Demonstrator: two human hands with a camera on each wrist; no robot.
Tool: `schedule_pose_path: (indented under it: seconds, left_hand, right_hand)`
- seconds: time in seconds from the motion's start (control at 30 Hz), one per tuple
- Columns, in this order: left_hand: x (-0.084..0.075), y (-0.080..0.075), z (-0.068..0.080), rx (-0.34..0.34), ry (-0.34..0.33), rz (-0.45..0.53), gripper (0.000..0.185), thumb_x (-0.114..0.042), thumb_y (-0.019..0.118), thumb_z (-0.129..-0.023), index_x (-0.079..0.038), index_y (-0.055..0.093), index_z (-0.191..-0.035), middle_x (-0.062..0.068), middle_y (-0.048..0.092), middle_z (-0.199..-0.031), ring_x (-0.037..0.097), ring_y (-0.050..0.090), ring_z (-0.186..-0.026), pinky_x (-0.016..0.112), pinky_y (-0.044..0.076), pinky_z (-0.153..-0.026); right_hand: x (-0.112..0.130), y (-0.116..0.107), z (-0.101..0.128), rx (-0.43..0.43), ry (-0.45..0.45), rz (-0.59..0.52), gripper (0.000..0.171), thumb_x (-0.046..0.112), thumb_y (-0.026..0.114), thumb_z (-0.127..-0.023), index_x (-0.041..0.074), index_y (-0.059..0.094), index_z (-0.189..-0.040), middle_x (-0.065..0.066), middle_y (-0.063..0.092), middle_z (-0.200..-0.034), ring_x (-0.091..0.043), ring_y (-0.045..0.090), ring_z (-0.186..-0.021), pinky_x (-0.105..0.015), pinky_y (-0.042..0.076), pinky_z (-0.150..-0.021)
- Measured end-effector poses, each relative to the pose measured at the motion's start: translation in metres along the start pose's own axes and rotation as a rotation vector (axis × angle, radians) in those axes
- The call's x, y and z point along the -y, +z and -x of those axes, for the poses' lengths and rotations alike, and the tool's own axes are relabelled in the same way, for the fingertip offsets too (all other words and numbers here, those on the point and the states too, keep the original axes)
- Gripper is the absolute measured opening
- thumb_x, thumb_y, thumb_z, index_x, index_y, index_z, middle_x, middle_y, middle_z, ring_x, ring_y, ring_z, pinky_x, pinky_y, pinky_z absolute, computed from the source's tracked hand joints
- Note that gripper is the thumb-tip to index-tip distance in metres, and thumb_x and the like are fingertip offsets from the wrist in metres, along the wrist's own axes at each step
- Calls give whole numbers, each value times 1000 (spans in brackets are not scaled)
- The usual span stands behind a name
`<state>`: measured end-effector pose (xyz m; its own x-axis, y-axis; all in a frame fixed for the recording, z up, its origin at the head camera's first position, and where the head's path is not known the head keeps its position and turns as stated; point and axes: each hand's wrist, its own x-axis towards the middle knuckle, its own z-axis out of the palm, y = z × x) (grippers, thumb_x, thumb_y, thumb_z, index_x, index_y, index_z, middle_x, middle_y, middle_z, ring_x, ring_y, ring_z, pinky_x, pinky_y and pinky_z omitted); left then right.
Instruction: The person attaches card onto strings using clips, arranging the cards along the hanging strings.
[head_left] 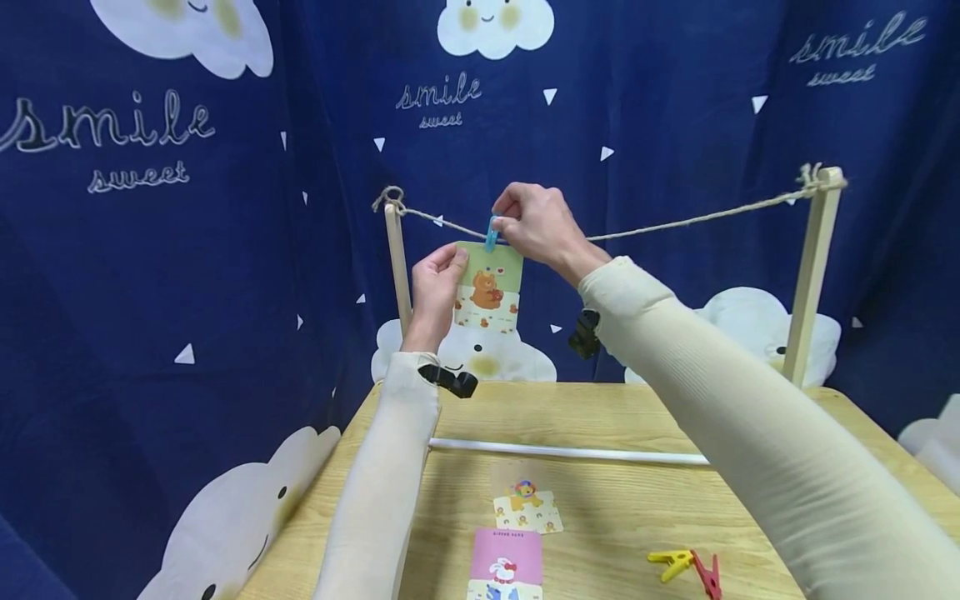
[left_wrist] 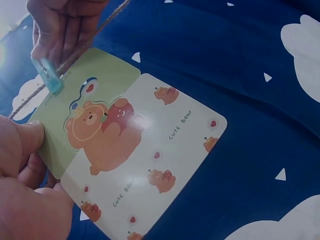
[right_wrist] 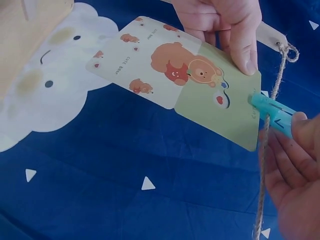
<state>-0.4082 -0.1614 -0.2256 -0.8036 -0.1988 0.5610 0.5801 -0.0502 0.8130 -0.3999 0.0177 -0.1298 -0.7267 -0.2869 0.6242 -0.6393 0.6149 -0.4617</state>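
A green and white bear card hangs upright at the twine. My left hand pinches its left edge near the top corner, thumb in front. My right hand pinches a blue clothespin between thumb and fingers. In the right wrist view the clothespin sits over the twine, its tip on the card's top edge. The left wrist view shows the bear card tilted, with the clothespin at its upper edge.
Wooden posts hold the twine at both ends. On the wooden table lie a white rod, a lion card, a pink rabbit card, a yellow clothespin and a red clothespin. A blue curtain stands behind.
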Motion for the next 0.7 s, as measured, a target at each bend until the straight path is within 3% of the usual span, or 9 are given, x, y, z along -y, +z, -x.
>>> schedule_pose_path:
  seconds: [0.7]
  left_hand:
    - [1, 0, 0, 7, 6, -6, 30, -16, 63, -105, 4, 69, -127, 21, 72, -117, 11, 69, -87, 23, 55, -77]
  right_hand:
    - [-3, -1, 1, 29, 30, -9, 31, 26, 66, -100, 7, 69, -124, -5, 73, -107, -18, 68, -93, -35, 58, -86]
